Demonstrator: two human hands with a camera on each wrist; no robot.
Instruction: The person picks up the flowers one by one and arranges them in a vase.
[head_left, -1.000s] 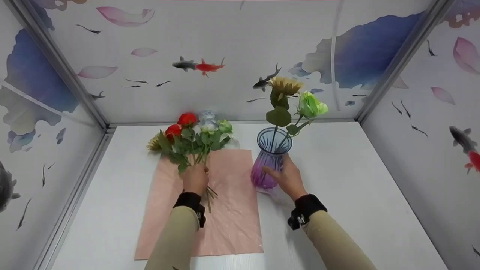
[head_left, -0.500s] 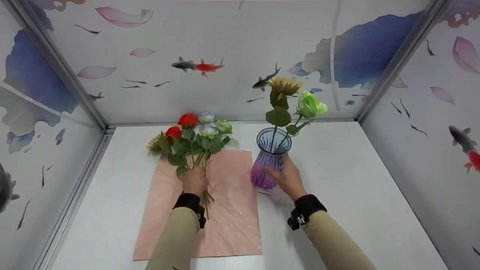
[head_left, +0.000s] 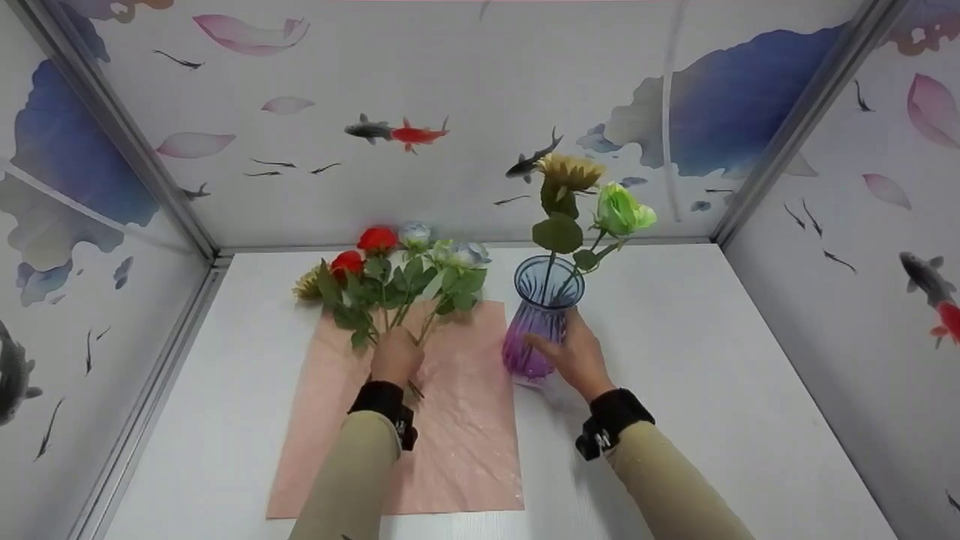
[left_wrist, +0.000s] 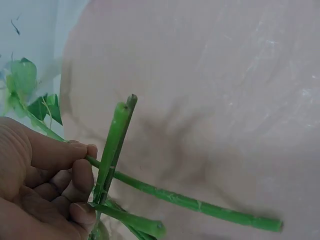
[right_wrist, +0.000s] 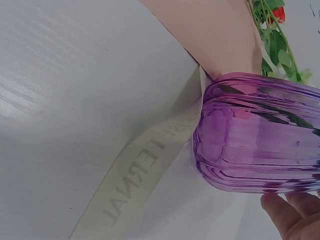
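My left hand (head_left: 396,356) holds a bunch of flower stems above the pink wrapping sheet (head_left: 465,442). In the left wrist view, thumb and forefinger pinch one long green stem (left_wrist: 200,205), while other cut stems cross below, by the curled fingers. Red roses (head_left: 377,239), pale blue flowers (head_left: 471,255) and a yellow flower (head_left: 307,286) fan out beyond that hand. A blue-to-purple glass vase (head_left: 529,352) is gripped at its side by my right hand (head_left: 577,356). It contains a yellow sunflower-like bloom (head_left: 571,174) and a green rose (head_left: 621,211).
Under the vase base runs a pale ribbon (right_wrist: 145,155) printed with letters, lying on the white table (head_left: 697,390). Printed panels (head_left: 480,75) with fish and petals wall in the back and both sides.
A pale blue flower and its leaves have swung right, past the green one, spreading the bunch. My left hand shifted slightly. The right hand and vase have stayed put.
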